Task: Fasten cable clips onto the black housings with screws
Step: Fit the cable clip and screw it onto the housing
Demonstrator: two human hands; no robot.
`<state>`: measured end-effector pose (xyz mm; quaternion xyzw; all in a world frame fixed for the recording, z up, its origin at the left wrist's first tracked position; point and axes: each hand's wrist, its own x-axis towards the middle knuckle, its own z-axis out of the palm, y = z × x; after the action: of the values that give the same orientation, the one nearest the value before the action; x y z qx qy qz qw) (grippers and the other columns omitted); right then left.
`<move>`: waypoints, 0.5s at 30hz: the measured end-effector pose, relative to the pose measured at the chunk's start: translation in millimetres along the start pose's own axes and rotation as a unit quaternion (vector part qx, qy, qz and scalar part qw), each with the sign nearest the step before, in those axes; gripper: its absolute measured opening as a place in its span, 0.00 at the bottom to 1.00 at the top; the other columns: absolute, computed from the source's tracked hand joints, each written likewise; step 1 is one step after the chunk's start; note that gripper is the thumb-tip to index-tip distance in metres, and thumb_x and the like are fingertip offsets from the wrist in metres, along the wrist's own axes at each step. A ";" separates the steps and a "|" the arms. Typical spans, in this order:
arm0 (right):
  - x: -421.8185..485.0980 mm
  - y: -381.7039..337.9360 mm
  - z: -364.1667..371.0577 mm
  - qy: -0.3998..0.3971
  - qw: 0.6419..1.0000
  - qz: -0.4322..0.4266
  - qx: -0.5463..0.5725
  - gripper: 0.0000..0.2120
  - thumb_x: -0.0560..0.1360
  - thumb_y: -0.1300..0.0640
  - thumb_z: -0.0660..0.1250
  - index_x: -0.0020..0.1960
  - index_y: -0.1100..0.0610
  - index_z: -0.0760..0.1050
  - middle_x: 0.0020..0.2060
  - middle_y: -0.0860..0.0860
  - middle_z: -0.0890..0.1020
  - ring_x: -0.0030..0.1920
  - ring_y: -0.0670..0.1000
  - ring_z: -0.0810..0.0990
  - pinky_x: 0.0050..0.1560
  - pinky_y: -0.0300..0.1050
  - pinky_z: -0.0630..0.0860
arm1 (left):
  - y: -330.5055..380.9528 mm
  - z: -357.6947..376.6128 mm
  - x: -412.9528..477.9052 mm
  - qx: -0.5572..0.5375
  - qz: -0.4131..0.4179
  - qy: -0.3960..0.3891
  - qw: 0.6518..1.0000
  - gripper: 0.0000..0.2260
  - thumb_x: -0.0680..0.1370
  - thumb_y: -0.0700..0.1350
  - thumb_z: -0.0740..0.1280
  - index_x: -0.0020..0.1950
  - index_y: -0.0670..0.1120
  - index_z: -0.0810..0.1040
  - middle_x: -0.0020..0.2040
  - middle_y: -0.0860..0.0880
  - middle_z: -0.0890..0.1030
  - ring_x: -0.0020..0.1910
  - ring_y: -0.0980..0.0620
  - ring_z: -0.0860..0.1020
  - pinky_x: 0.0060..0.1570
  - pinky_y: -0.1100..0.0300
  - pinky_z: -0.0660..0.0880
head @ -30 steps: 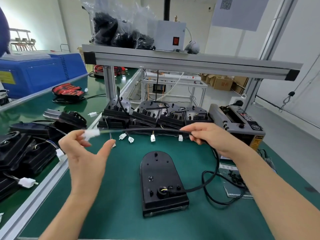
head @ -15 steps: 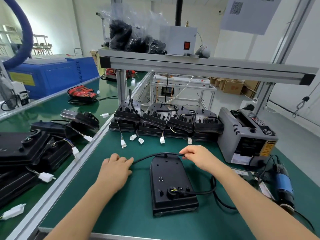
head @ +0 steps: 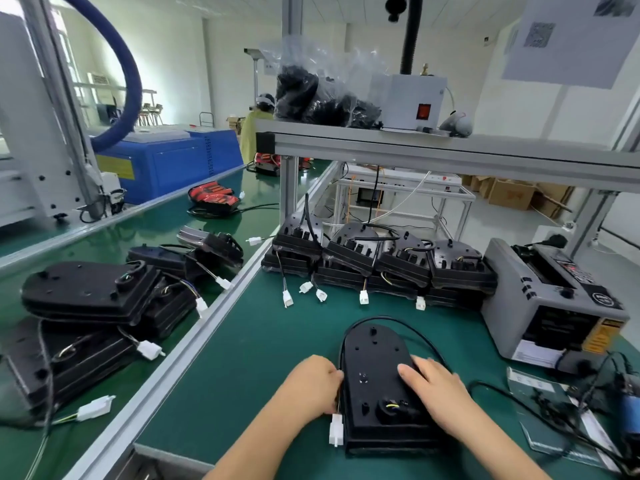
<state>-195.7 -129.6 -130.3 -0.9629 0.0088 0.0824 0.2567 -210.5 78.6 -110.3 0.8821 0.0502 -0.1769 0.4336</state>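
Two hands meet at the lower centre of the frame, one on each side of a black housing (head: 374, 368) that lies flat on the green surface (head: 249, 358), rounded end pointing up the frame. The left hand (head: 308, 386) is against the housing's left edge with its fingers curled inward; whether they pinch the edge or the thin wires there, I cannot tell. Just below that hand a white connector (head: 336, 433) hangs on those wires, beside the housing's lower left corner. The right hand (head: 436, 393) lies on the housing's right side, fingers fairly straight and flat on top, gripping nothing. A black cable (head: 398, 320) loops round the housing's rounded end and runs down its right side towards the right hand.

Above, at mid-frame, a row of housings (head: 381, 265) leans along the back of the surface, small white plugs dangling in front. A grey dispenser (head: 554, 306) stands at the right of the row. More housings are heaped in a pile (head: 90, 299) at the left, on the next bench. A shelf (head: 450, 154) across the upper frame carries a clear bag (head: 322, 98) of black parts and a white box (head: 408, 98) with a red switch
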 end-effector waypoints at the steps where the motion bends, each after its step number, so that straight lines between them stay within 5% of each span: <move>1: 0.9 0.9 0.9 0.003 1.000 0.006 0.016 0.25 0.81 0.40 0.51 0.75 0.49 0.60 0.75 0.49 0.61 0.77 0.49 0.50 0.75 0.50 0.44 | -0.1 1.6 -6.0 -0.001 0.005 -0.010 1.000 0.12 0.80 0.50 0.56 0.43 0.45 0.71 0.42 0.46 0.79 0.41 0.47 0.77 0.52 0.54 0.76; 4: 1.5 4.4 4.7 0.025 0.996 0.011 0.090 0.25 0.80 0.42 0.55 0.73 0.50 0.65 0.76 0.51 0.60 0.77 0.53 0.48 0.76 0.52 0.46 | 0.4 10.6 -21.2 -0.034 0.014 -0.053 0.998 0.22 0.77 0.60 0.54 0.61 0.46 0.73 0.62 0.50 0.73 0.59 0.51 0.72 0.61 0.57 0.67; 7: -4.8 1.3 7.9 0.051 0.983 0.027 0.172 0.24 0.79 0.43 0.60 0.72 0.50 0.67 0.75 0.51 0.61 0.77 0.53 0.50 0.74 0.53 0.49 | 3.2 20.8 -32.1 -0.175 -0.005 -0.041 0.984 0.26 0.80 0.57 0.56 0.76 0.49 0.58 0.75 0.53 0.60 0.66 0.57 0.68 0.63 0.63 0.66; 9: -7.3 -1.0 6.8 0.060 0.974 0.028 0.218 0.21 0.78 0.46 0.62 0.69 0.50 0.70 0.73 0.50 0.66 0.74 0.52 0.60 0.72 0.51 0.59 | 5.3 26.3 -31.5 -0.296 -0.023 -0.030 0.954 0.23 0.82 0.52 0.58 0.76 0.49 0.58 0.72 0.57 0.66 0.63 0.62 0.71 0.56 0.67 0.71; 12: -6.5 -6.8 -3.5 0.072 0.952 0.007 0.298 0.11 0.78 0.51 0.65 0.59 0.48 0.75 0.56 0.45 0.79 0.51 0.37 0.75 0.47 0.34 0.70 | 9.5 33.8 -32.1 -0.419 -0.040 -0.045 0.906 0.11 0.82 0.45 0.61 0.64 0.52 0.70 0.45 0.60 0.78 0.36 0.69 0.78 0.32 0.72 0.74; 13: -5.1 -8.5 -8.2 0.073 0.949 0.006 0.308 0.11 0.77 0.52 0.66 0.60 0.49 0.76 0.51 0.42 0.79 0.48 0.36 0.75 0.44 0.33 0.69 | 12.7 34.5 -35.6 -0.443 -0.042 -0.057 0.894 0.06 0.81 0.43 0.62 0.56 0.52 0.73 0.45 0.57 0.80 0.38 0.65 0.80 0.35 0.69 0.77; 15: -2.9 -11.6 -16.3 0.065 0.946 0.019 0.316 0.13 0.77 0.51 0.66 0.61 0.51 0.76 0.49 0.42 0.79 0.48 0.40 0.77 0.47 0.38 0.69 | 12.5 36.2 -37.0 -0.493 -0.038 -0.081 0.866 0.12 0.80 0.41 0.65 0.64 0.46 0.74 0.52 0.48 0.84 0.48 0.51 0.83 0.45 0.54 0.81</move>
<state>-195.3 -127.7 -110.1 -0.8354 0.0690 0.0171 0.5450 -251.7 44.8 -108.1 0.5339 0.1295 -0.2163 0.8071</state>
